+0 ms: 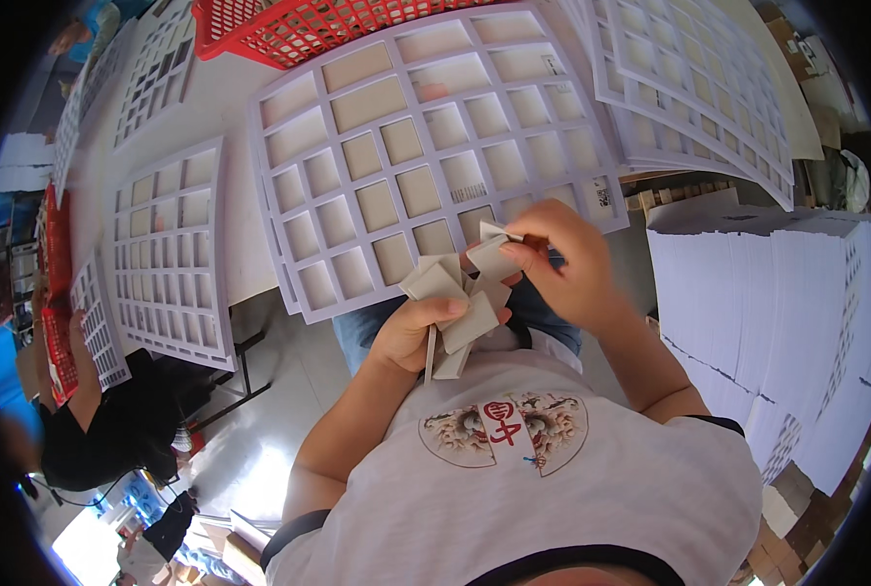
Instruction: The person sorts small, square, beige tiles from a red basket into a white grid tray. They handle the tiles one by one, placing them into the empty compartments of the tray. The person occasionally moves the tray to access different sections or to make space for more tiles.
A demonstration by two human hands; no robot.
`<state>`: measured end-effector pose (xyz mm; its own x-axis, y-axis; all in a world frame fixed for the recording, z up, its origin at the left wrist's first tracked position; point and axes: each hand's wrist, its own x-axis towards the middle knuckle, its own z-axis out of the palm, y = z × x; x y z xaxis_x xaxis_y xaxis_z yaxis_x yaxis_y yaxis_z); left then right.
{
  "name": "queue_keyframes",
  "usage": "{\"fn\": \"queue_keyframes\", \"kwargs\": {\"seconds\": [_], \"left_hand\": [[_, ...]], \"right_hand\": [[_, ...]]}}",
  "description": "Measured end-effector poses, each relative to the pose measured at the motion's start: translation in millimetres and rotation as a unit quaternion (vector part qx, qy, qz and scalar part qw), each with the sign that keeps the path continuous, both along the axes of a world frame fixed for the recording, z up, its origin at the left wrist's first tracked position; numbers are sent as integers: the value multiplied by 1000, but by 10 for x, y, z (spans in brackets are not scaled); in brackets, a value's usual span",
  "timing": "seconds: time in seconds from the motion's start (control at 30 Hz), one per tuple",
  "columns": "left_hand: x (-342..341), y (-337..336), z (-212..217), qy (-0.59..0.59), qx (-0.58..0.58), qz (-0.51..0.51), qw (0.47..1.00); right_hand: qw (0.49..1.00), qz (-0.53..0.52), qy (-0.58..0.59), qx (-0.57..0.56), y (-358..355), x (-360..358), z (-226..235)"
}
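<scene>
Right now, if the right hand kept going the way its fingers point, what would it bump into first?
The right hand points left, pinching a small card piece. Straight on it would probably meet the bundle of card pieces in the left hand, though depth is unclear.

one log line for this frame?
left hand: holds cardboard squares | right hand: pinches one square | die-cut sheet: on table

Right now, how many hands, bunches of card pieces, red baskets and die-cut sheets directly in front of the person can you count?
Hands: 2, left hand and right hand
Bunch of card pieces: 1
Red basket: 1
Die-cut sheet in front: 1
Total: 5
</scene>
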<state>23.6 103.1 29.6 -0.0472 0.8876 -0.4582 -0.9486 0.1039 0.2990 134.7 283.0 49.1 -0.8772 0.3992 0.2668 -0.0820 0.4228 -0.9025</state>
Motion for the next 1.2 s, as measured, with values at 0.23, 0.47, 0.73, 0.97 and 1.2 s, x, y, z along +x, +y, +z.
{"fn": "queue_keyframes", "kwargs": {"seconds": [0.23, 0.47, 0.73, 0.97, 1.2], "left_hand": [[46, -14, 29, 30, -47, 25, 998], [31, 45, 41, 48, -60, 40, 996], [-32, -55, -116, 12, -24, 16, 1000], [-31, -55, -216, 28, -11, 18, 999], [-53, -15, -135, -7, -31, -8, 999]], "right_hand": [[946, 14, 74, 316, -133, 5, -40], [957, -98, 97, 254, 8, -101, -120], [990, -41, -135, 11, 504, -64, -355], [966, 1, -99, 238, 421, 35, -357], [978, 62, -59, 192, 231, 193, -68]]}}
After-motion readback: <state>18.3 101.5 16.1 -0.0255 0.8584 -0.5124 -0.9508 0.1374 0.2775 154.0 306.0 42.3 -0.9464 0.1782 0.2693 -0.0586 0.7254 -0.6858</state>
